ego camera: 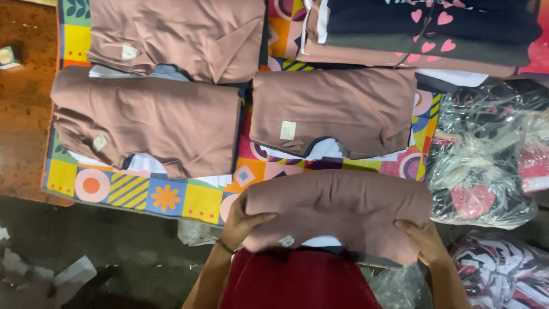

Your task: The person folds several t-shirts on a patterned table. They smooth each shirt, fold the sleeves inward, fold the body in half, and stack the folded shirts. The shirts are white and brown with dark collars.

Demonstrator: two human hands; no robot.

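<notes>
The person wears a dark red garment (297,280) that fills the bottom middle of the view, its cloth plain and without print as far as the frame shows. Both forearms are bare, with no sleeves reaching the 2 wrists. A thin dark band (225,246), perhaps a bracelet or thread, circles the wrist of the left hand (243,226); the right hand (426,240) carries nothing visible.

Folded mauve shirt (337,209) in both hands
</notes>
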